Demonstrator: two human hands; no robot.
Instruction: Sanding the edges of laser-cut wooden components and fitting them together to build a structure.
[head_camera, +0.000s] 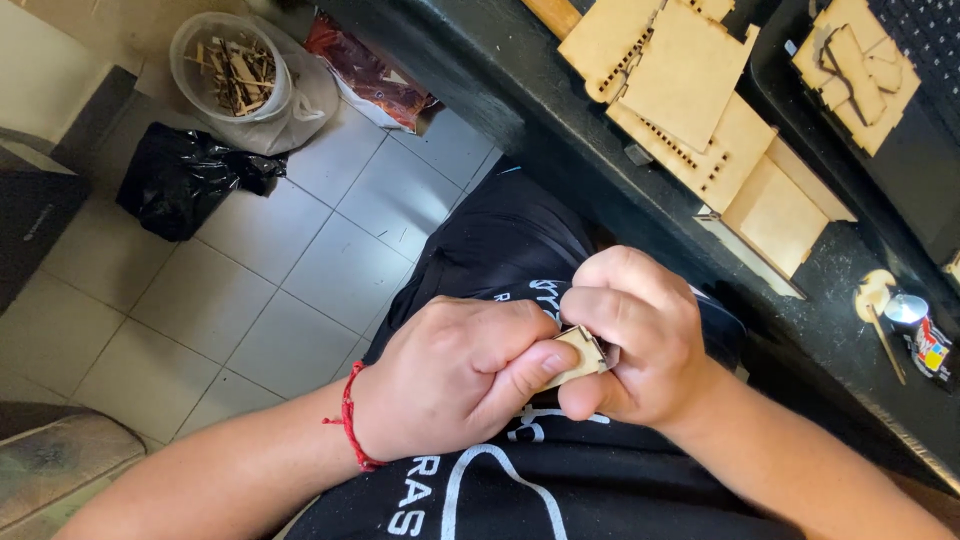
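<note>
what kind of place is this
Probably a small craft workshop: laser-cut wooden panels lie on a black workbench, and a bucket of wood scraps stands on the tiled floor.

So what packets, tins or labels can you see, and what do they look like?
Small tin: right end of the black bench, round, silver top, bright red, yellow and blue label.
Red bag: floor by the bench, crumpled, shiny.
Black bag: floor, left, crumpled.

Open tiled floor (300, 270) leftward; black bench (560, 110) crowded with wooden panels (690, 90) rightward
</note>
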